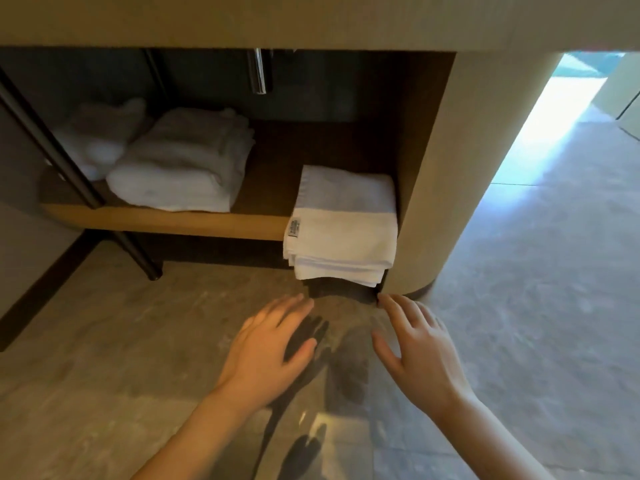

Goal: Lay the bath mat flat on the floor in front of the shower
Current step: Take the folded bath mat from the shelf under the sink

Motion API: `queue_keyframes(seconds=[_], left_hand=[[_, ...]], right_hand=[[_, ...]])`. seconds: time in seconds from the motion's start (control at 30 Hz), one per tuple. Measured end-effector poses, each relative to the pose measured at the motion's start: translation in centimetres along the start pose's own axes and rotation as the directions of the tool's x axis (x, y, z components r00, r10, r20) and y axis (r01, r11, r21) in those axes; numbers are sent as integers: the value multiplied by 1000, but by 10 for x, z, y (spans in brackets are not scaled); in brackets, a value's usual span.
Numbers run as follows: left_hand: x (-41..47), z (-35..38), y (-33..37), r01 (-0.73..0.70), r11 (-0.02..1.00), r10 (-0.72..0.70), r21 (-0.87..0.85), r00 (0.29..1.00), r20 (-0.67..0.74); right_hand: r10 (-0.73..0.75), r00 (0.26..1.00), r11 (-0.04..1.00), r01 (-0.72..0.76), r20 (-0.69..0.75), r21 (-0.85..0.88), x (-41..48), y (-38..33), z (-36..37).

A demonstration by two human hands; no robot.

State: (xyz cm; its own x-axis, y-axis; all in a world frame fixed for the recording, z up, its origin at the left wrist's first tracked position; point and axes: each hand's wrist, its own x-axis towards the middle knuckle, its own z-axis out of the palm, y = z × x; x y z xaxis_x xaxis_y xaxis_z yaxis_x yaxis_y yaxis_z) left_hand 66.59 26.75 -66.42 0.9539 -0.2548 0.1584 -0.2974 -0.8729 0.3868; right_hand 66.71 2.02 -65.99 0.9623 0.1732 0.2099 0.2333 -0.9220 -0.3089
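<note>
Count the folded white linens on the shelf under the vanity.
3. A folded bath mat hangs over the shelf's front edge at the right; a folded towel stack sits left of centre; a crumpled towel lies far left behind it. More may hide in the dark back.

Wooden shelf [166, 220] holds folded bath mat [343, 223], towels [183, 161].
</note>
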Motion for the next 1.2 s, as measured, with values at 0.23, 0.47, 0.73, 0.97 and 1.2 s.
queue_keyframes(seconds=[0.23,0.47,0.73,0.97,1.2], left_hand=[[67,-38,6,-43,999,41,-32,997,-62],[149,-30,-12,-136,990,129,-38,981,-142],[193,36,-49,-71,997,76,42,987,-138],[191,59,-61,-114,993,119,32,957,-264],[188,57,-58,-133,991,129,2,955,-266]], right_hand=[[8,992,996,4,-129,91,45,0,-34],[-6,975,997,24,-221,77,124,9,-15],[32,981,997,-45,-193,-61,161,30,36],[140,948,985,-164,-285,-61,149,25,67],[238,919,916,-105,-314,388,148,19,78]])
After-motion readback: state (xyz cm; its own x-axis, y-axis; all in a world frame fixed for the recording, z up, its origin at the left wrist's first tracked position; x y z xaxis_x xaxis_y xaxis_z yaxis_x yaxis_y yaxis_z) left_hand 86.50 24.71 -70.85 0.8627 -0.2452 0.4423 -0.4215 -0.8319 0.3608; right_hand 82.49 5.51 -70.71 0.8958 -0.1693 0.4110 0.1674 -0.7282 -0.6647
